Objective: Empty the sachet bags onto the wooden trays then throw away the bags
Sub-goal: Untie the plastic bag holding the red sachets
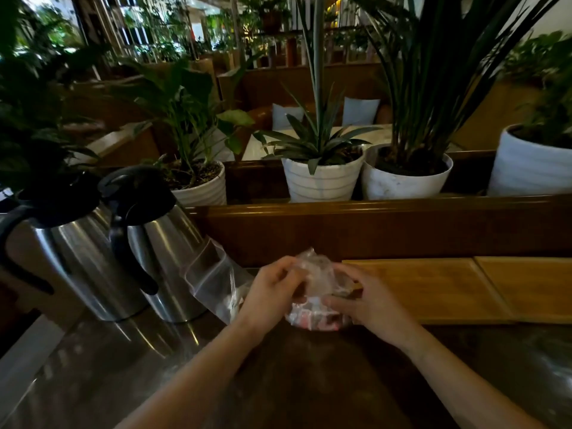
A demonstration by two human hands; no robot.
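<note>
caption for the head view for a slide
Both hands, left and right, grip a clear sachet bag beside two empty wooden trays.

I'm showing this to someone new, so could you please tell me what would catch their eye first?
Probably both hands, left and right, gripping a clear bag of sachets at the centre of the counter. Next, two steel jugs standing at the left, with a second bag leaning against the nearer one. Two wooden trays lie bare to the right.

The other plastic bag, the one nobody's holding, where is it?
In the head view, the zip bag leans against the right jug, just left of the left hand.
</note>
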